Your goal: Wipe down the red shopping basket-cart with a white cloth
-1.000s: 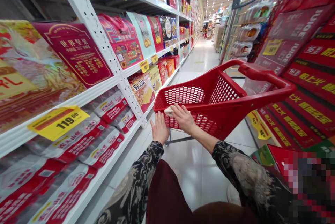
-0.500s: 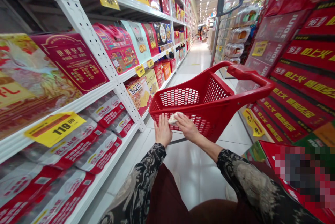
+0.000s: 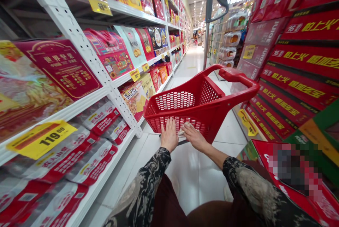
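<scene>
A red plastic shopping cart (image 3: 217, 114) with perforated sides stands in front of me, its handle toward the right. My left hand (image 3: 170, 135) lies with fingers stretched out against the lower part of the cart's near side, holding nothing. Just to its right, my right hand (image 3: 194, 137) presses a pale crumpled cloth (image 3: 181, 132) against the same perforated side. Most of the cloth is hidden under the right fingers.
White shelves (image 3: 106, 91) with gift boxes and wrapped bottles line the left. Red drink cartons (image 3: 293, 82) are stacked at the right. A grey pole with a handle (image 3: 209, 11) rises behind the cart. A red box (image 3: 267, 149) sits near my right arm.
The view has shifted, so the cart and shelves appear further left. My right hand and the cloth have moved right and slightly down along the cart's side, away from the left hand.
</scene>
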Demonstrator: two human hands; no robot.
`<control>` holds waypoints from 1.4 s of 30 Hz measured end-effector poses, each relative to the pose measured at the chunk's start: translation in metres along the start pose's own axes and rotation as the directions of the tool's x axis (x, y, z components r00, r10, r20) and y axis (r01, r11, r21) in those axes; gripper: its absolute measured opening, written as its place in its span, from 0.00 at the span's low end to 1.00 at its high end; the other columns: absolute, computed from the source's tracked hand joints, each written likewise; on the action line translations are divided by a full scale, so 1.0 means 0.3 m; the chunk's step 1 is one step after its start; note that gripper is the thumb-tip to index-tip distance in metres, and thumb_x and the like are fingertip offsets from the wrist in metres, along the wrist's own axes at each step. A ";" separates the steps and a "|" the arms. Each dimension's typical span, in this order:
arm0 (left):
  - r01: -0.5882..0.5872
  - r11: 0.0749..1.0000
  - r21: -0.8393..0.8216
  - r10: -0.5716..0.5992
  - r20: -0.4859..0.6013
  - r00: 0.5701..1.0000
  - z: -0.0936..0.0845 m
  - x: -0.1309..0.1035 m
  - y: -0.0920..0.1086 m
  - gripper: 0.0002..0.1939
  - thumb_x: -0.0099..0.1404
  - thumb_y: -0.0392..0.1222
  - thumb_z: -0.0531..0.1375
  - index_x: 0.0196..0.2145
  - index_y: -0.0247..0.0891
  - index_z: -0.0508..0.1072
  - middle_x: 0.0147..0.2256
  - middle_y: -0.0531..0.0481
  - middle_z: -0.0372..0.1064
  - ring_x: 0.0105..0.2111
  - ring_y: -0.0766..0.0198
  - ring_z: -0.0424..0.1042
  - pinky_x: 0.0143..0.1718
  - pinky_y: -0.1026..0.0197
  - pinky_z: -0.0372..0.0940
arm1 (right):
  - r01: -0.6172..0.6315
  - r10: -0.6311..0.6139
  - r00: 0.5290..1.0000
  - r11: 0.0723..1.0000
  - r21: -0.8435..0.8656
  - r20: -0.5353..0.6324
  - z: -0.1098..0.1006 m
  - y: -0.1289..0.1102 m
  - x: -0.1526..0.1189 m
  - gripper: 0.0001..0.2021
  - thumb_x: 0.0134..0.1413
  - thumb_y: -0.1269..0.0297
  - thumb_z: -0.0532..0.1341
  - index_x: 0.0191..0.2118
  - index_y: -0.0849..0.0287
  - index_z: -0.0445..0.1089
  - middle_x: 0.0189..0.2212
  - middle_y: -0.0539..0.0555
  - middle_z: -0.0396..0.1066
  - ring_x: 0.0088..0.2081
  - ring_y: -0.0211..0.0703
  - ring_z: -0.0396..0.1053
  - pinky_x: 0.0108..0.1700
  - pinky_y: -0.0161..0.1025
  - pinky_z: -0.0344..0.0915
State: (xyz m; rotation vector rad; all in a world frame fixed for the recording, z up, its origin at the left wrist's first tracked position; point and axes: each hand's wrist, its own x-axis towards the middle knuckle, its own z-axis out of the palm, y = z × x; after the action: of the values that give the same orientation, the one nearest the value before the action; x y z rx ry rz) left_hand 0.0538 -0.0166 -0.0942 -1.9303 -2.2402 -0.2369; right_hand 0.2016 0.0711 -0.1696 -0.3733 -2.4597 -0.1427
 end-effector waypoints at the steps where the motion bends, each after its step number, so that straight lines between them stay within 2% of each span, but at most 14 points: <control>1: 0.003 1.000 -0.004 -0.003 -0.003 1.000 0.001 0.004 0.004 0.37 0.55 0.34 0.51 0.63 0.26 0.49 0.65 0.38 0.39 0.65 0.54 0.42 0.63 0.41 0.41 | -0.007 0.008 0.999 1.000 0.011 -0.054 -0.030 0.001 0.013 0.15 0.58 0.77 0.52 0.48 0.63 0.70 0.55 0.62 0.65 0.62 0.46 0.53 0.59 0.53 0.60; 4: 0.007 1.000 -0.023 -0.008 -0.015 1.000 0.002 0.021 0.028 0.37 0.55 0.32 0.50 0.63 0.27 0.49 0.65 0.37 0.42 0.65 0.54 0.42 0.63 0.42 0.41 | -0.059 0.061 0.962 0.998 0.013 -0.266 -0.137 0.020 0.086 0.15 0.61 0.74 0.50 0.49 0.61 0.69 0.57 0.60 0.63 0.65 0.46 0.47 0.61 0.54 0.57; 7: -0.017 0.999 -0.042 0.016 -0.024 1.000 0.000 0.039 0.068 0.37 0.55 0.32 0.49 0.63 0.27 0.48 0.65 0.37 0.42 0.65 0.54 0.42 0.62 0.41 0.41 | -0.120 0.103 0.936 0.992 -0.029 -0.337 -0.210 0.057 0.142 0.16 0.62 0.74 0.49 0.49 0.60 0.69 0.58 0.59 0.62 0.65 0.45 0.45 0.63 0.54 0.53; 9: -0.047 0.998 -0.043 0.046 -0.028 0.999 0.000 0.045 0.097 0.37 0.55 0.33 0.49 0.63 0.26 0.49 0.65 0.36 0.42 0.65 0.54 0.42 0.63 0.41 0.41 | -0.118 0.096 0.947 0.992 -0.054 -0.307 -0.211 0.078 0.137 0.16 0.62 0.75 0.49 0.50 0.61 0.69 0.58 0.59 0.62 0.65 0.45 0.45 0.63 0.53 0.53; 12: -0.095 0.995 -0.039 0.093 -0.035 0.995 -0.003 0.042 0.127 0.36 0.55 0.33 0.50 0.62 0.24 0.49 0.65 0.36 0.41 0.65 0.54 0.41 0.63 0.42 0.41 | -0.086 0.067 0.971 0.994 -0.072 -0.229 -0.157 0.091 0.065 0.16 0.62 0.75 0.49 0.51 0.64 0.68 0.57 0.61 0.63 0.65 0.46 0.46 0.61 0.53 0.56; 15: -0.102 0.994 -0.034 0.100 -0.040 0.994 -0.014 0.039 0.130 0.35 0.56 0.34 0.49 0.62 0.25 0.50 0.65 0.37 0.41 0.65 0.54 0.42 0.63 0.42 0.41 | -0.077 0.066 0.983 0.995 -0.062 -0.170 -0.112 0.084 -0.025 0.16 0.62 0.75 0.49 0.50 0.65 0.68 0.56 0.62 0.64 0.64 0.45 0.48 0.60 0.53 0.58; 17: -0.097 0.995 -0.026 0.095 -0.054 0.994 -0.025 0.045 0.118 0.35 0.56 0.34 0.49 0.62 0.26 0.50 0.65 0.37 0.41 0.65 0.54 0.42 0.63 0.41 0.41 | -0.094 0.083 0.979 0.994 -0.048 -0.187 -0.131 0.081 -0.054 0.16 0.62 0.75 0.49 0.50 0.63 0.69 0.56 0.61 0.64 0.64 0.43 0.48 0.60 0.52 0.58; 22: -0.070 0.997 -0.024 0.067 -0.133 0.989 -0.050 0.090 0.082 0.35 0.56 0.33 0.49 0.62 0.26 0.50 0.65 0.37 0.42 0.65 0.54 0.42 0.62 0.41 0.43 | -0.226 0.188 0.879 0.973 -0.036 -0.438 -0.338 0.134 0.008 0.18 0.62 0.75 0.48 0.52 0.60 0.67 0.57 0.58 0.63 0.65 0.45 0.47 0.63 0.53 0.54; 26: 0.000 1.000 -0.014 -0.002 -0.112 0.994 -0.063 0.122 0.076 0.36 0.56 0.34 0.50 0.62 0.26 0.49 0.65 0.37 0.42 0.65 0.53 0.42 0.62 0.41 0.43 | -0.300 0.195 0.841 0.945 -0.134 -0.505 -0.445 0.209 0.043 0.18 0.61 0.75 0.47 0.52 0.59 0.68 0.58 0.57 0.61 0.65 0.46 0.45 0.64 0.56 0.51; 30: 0.038 0.999 -0.002 -0.038 -0.054 0.998 -0.070 0.133 0.081 0.36 0.56 0.35 0.50 0.63 0.27 0.49 0.65 0.38 0.42 0.65 0.52 0.42 0.62 0.39 0.43 | -0.264 0.156 0.896 0.940 -0.215 -0.415 -0.382 0.224 -0.033 0.16 0.61 0.75 0.49 0.48 0.61 0.70 0.57 0.58 0.63 0.65 0.44 0.44 0.64 0.55 0.51; 35: 0.040 0.999 0.009 -0.039 -0.033 0.999 -0.077 0.131 0.087 0.37 0.56 0.37 0.51 0.63 0.28 0.49 0.65 0.38 0.42 0.65 0.52 0.42 0.61 0.38 0.43 | -0.195 0.157 0.959 0.970 -0.147 -0.234 -0.301 0.156 -0.122 0.16 0.61 0.75 0.48 0.47 0.62 0.70 0.55 0.59 0.65 0.64 0.43 0.48 0.62 0.52 0.56; 37: 0.035 0.999 0.014 -0.034 -0.029 0.999 -0.078 0.129 0.090 0.37 0.56 0.37 0.51 0.63 0.27 0.48 0.65 0.37 0.42 0.65 0.51 0.42 0.61 0.37 0.43 | -0.226 0.179 0.940 0.964 -0.140 -0.289 -0.326 0.136 -0.112 0.16 0.61 0.75 0.48 0.48 0.61 0.70 0.56 0.58 0.64 0.65 0.43 0.47 0.62 0.50 0.56; 39: 0.033 0.999 0.016 -0.032 -0.029 0.999 -0.078 0.127 0.097 0.37 0.56 0.38 0.52 0.63 0.27 0.48 0.65 0.37 0.42 0.65 0.51 0.42 0.61 0.37 0.43 | -0.339 0.253 0.879 0.928 -0.156 -0.403 -0.372 0.139 -0.078 0.18 0.61 0.75 0.47 0.49 0.60 0.69 0.58 0.57 0.62 0.66 0.44 0.44 0.63 0.52 0.54; 42: 0.053 0.998 0.016 -0.052 -0.036 0.998 -0.077 0.123 0.116 0.37 0.58 0.40 0.52 0.63 0.26 0.48 0.65 0.35 0.42 0.65 0.50 0.41 0.62 0.38 0.42 | -0.483 0.366 0.811 0.859 -0.171 -0.456 -0.437 0.181 -0.019 0.20 0.60 0.76 0.47 0.53 0.59 0.66 0.60 0.57 0.59 0.66 0.45 0.40 0.64 0.55 0.47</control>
State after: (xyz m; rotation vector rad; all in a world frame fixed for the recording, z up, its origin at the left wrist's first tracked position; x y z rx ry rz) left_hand 0.0836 0.0187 -0.0629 -1.8456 -2.2649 -0.2562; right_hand 0.2985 0.0965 -0.0687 -0.9196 -1.8828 -0.3410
